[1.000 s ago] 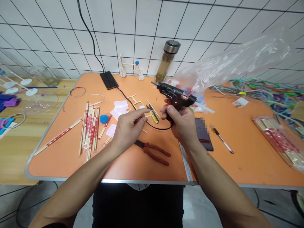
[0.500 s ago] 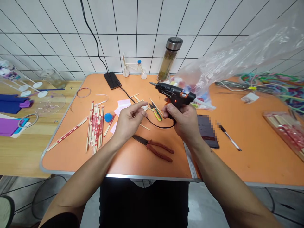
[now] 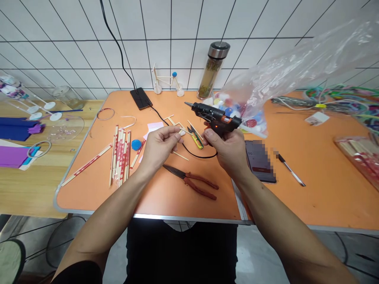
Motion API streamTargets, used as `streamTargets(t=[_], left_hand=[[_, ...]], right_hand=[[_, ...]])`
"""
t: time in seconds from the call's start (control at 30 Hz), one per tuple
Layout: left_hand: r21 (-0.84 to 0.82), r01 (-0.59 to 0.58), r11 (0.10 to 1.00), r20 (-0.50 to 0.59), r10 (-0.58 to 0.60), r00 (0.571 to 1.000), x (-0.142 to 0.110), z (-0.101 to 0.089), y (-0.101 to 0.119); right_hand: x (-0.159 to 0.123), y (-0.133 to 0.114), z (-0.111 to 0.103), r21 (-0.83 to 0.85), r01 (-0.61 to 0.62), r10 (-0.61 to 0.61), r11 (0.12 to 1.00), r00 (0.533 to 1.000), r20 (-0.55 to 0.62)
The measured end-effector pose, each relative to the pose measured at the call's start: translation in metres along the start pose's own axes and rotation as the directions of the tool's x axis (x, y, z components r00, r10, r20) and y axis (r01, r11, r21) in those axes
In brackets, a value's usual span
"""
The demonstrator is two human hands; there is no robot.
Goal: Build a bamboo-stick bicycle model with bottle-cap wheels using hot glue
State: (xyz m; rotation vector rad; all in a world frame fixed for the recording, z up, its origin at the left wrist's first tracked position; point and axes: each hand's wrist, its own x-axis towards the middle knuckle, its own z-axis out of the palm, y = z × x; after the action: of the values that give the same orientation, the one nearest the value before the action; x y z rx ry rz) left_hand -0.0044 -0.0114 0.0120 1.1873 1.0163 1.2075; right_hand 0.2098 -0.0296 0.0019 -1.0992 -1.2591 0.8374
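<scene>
My right hand [image 3: 227, 152] grips a black and orange hot glue gun [image 3: 214, 115] by its handle, nozzle pointing left, its black cord [image 3: 198, 154] looping on the orange table [image 3: 166, 197]. My left hand [image 3: 160, 146] is closed in a pinch on a thin wooden stick [image 3: 181, 132] just left of the gun. Under the hands lie red-handled pliers [image 3: 192, 181] and small yellow-green snips [image 3: 195, 138]. Glued stick frames [image 3: 173, 122] rest behind my left hand.
Wrapped chopsticks [image 3: 120, 156], a blue cap [image 3: 136, 144] and pink paper [image 3: 154, 127] lie left. A phone [image 3: 260, 161] and a pen [image 3: 290, 169] lie right. A clear bag of coloured caps [image 3: 245, 114], a flask [image 3: 213, 69], a stick model [image 3: 167, 83] and a power bank [image 3: 141, 98] stand behind.
My left hand has closed its fingers into a pinch on the stick and drawn nearer the glue gun. The view has shifted slightly; the glue gun stays in my right hand.
</scene>
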Motion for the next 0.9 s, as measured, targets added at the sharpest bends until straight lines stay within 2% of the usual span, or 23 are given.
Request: streamTargets(t=[0.23,0.37,0.5,0.67,0.8,0.9], left_hand=[[-0.027,0.02,0.999,-0.076,-0.022,0.997,0.003,-0.007,0.009],[-0.025,0.017,1.0,-0.123,-0.02,0.992,0.005,-0.01,0.012],[-0.02,0.014,1.0,-0.147,-0.016,0.989,0.006,-0.011,0.015],[-0.057,0.036,0.998,-0.153,-0.045,0.987,0.009,-0.013,0.017],[-0.118,0.046,0.992,-0.148,-0.063,0.987,0.011,-0.015,0.016],[-0.123,0.06,0.991,-0.138,-0.077,0.987,0.012,-0.015,0.016]], right_hand=[[-0.007,-0.007,0.001,-0.1,0.164,-0.169,0.981,0.984,-0.048],[-0.014,-0.008,0.002,-0.172,0.2,-0.206,0.965,0.978,-0.017],[-0.018,0.005,0.001,-0.23,0.258,-0.253,0.938,0.966,0.05],[-0.019,0.021,-0.002,-0.332,0.381,-0.372,0.863,0.924,0.092],[-0.02,0.019,-0.001,-0.346,0.393,-0.393,0.852,0.917,0.073],[-0.019,0.015,0.001,-0.352,0.359,-0.386,0.864,0.922,-0.007]])
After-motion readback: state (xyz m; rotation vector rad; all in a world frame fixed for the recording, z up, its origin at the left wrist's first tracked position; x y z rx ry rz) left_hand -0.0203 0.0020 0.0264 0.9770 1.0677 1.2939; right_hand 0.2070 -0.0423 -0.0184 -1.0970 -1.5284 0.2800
